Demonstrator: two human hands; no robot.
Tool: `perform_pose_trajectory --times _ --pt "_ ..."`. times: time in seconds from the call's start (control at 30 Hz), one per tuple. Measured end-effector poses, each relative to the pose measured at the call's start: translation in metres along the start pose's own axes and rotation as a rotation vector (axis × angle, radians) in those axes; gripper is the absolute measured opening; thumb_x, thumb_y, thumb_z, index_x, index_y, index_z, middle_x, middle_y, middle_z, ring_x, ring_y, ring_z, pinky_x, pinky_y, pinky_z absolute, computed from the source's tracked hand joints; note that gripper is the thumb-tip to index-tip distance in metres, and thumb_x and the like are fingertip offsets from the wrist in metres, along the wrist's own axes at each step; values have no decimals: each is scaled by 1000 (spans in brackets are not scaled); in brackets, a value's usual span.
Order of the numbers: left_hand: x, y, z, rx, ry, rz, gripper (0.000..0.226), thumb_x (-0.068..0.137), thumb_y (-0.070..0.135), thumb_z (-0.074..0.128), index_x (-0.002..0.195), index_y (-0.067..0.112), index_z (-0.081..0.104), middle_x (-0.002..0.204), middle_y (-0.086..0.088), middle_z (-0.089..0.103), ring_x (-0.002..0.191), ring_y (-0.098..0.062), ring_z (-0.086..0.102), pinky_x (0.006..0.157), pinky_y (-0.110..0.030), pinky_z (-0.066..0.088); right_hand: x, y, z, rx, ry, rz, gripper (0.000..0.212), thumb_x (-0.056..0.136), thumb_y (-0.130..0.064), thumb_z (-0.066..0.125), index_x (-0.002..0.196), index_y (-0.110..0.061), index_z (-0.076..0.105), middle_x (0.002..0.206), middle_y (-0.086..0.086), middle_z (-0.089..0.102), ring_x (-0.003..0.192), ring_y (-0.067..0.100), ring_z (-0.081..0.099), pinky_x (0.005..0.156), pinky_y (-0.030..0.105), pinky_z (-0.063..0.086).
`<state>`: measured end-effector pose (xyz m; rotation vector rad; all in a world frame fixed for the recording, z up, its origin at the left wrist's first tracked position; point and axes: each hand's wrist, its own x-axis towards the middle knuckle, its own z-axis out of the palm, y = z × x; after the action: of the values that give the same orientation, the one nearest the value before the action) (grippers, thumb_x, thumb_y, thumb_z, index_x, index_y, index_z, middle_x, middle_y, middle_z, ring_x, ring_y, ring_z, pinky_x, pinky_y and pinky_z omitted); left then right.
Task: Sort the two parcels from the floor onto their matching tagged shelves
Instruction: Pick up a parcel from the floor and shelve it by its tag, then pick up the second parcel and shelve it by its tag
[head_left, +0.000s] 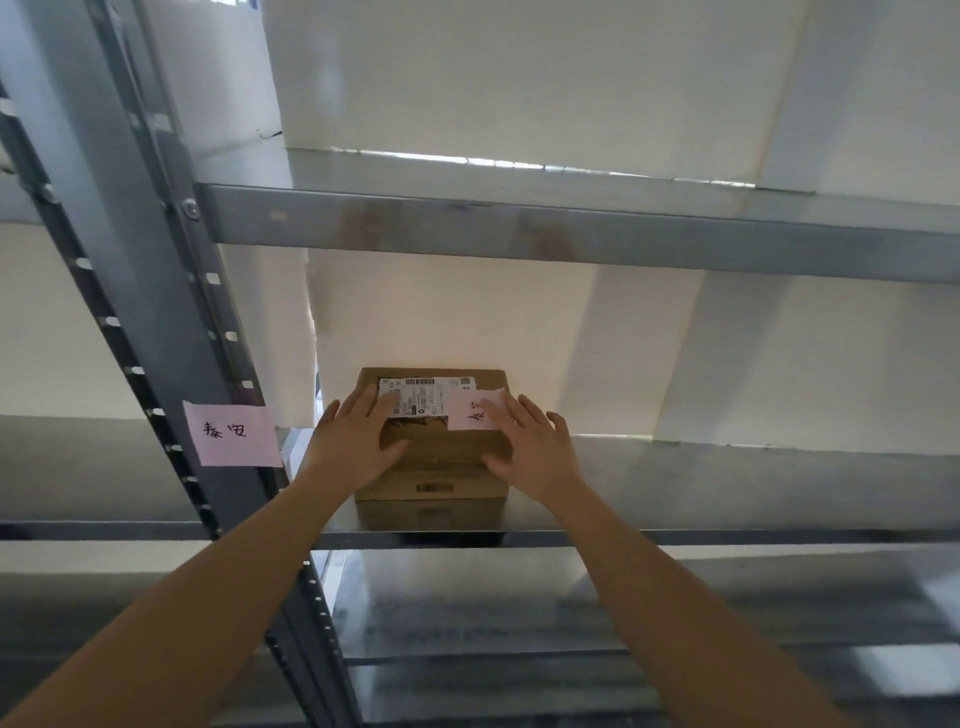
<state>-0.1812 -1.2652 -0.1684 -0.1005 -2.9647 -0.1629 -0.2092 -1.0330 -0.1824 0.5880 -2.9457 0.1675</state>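
At the left of the frame a pink tag (232, 435) with handwritten characters is stuck to the grey upright (171, 332) of the shelving. Just right of it, at centre, the cardboard parcel (432, 467) sits on the middle shelf (727, 488), its front face close to the shelf's front lip. The left hand (358, 447) lies flat on the parcel's top, fingers spread over the white shipping label (418, 397); its grip is open, pressing rather than clasping. Further right, the right hand (535, 447) does the same, palm down and open, fingertips on the parcel's own pink note (475, 410), partly covering its writing. Neither hand has hold of the box.

The covered note makes the match with the shelf tag hard to confirm. With the parcel so near the edge, drawing the hands back carelessly could drag it forward and tip it off the lip.
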Motion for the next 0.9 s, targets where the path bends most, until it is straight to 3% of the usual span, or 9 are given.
perform_pose_trajectory --times 0.17,0.43,0.67,0.9 --pt "-5 53 -11 -45 82 153 71 89 53 41 147 23 14 158 -4 14 145 -23 10 117 -42 6 -45 28 -20 46 137 147 72 89 -57 43 149 -34 11 161 -2 8 148 18 6 117 44 9" --pt "-6 189 2 -82 39 454 76 89 58 36 149 22 6 159 -5 2 146 -22 3 117 -41 3 -180 122 -57 -18 296 497 75 85 -60 47 148 -32 19 160 0 15 147 23 13 117 50 14" --pt "-12 354 20 -170 58 774 78 84 56 50 146 16 25 156 -11 22 142 -29 22 114 -47 16 -342 223 -97 -98 403 873 81 77 -65 43 148 -30 22 159 3 20 146 24 18 115 49 17" --pt "-28 557 23 -245 99 1044 87 80 61 51 148 19 16 157 -11 14 144 -29 17 114 -48 13 -514 314 -152 -271 463 1195 81 81 -58 55 148 -30 20 160 1 15 147 21 12 116 46 11"
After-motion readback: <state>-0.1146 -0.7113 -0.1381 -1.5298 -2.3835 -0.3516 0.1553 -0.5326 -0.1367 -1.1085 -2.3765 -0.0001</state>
